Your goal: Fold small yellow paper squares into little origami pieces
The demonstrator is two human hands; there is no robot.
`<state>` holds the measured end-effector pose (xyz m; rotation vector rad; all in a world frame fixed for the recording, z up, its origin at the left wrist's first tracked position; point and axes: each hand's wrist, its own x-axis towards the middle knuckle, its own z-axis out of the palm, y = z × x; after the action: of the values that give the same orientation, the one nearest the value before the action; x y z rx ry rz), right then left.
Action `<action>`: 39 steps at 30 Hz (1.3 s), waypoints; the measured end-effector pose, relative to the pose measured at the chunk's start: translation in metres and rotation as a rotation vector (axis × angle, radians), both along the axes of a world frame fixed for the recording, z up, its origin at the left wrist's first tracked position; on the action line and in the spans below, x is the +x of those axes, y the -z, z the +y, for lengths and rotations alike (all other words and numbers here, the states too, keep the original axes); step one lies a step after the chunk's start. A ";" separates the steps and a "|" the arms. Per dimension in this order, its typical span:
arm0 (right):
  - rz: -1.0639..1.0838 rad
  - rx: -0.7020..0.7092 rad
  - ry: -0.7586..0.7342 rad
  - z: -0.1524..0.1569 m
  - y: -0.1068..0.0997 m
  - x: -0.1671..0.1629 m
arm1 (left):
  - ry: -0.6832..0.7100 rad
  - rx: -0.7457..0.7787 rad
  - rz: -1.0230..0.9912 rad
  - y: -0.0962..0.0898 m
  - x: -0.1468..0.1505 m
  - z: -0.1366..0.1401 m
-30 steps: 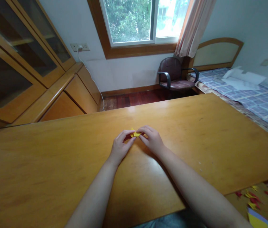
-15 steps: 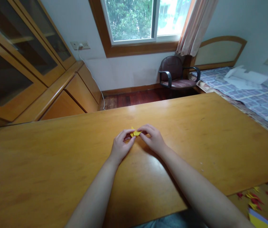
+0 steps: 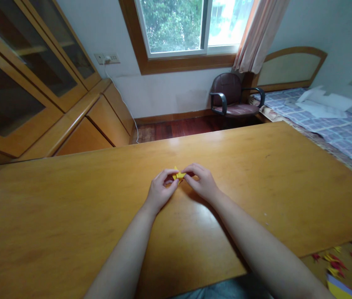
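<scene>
A small folded piece of yellow paper (image 3: 179, 175) is held between both hands, close above the wooden table (image 3: 85, 207). My left hand (image 3: 161, 187) pinches its left side between thumb and fingers. On the other side, my right hand (image 3: 201, 179) grips the right tip with thumb and forefinger. Pointed corners of the paper stick up and down between the fingertips. The fingers partly cover it, so its full shape cannot be made out.
At the lower right, several small red and yellow folded paper pieces (image 3: 334, 262) lie on a lower surface beside a stack of paper sheets (image 3: 339, 286). Beyond the table stand an armchair (image 3: 230, 95) and a bed (image 3: 334, 124). A glass-fronted cabinet (image 3: 48, 95) is at left.
Both hands keep their pinch on the yellow paper, and its points look slightly more spread. The whole view has shifted a little.
</scene>
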<state>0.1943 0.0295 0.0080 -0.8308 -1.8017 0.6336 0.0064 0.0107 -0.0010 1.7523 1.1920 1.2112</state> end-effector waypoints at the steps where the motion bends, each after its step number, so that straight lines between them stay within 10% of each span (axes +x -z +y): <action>1: 0.001 -0.001 -0.003 0.000 0.000 0.000 | 0.006 -0.001 -0.017 0.001 0.000 0.000; 39: -0.002 0.032 0.022 -0.002 -0.003 -0.003 | 0.040 -0.163 -0.225 -0.005 0.003 0.004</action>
<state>0.1916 0.0276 0.0106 -0.8283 -1.7983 0.5882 0.0098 0.0143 0.0040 1.4718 1.0855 1.2155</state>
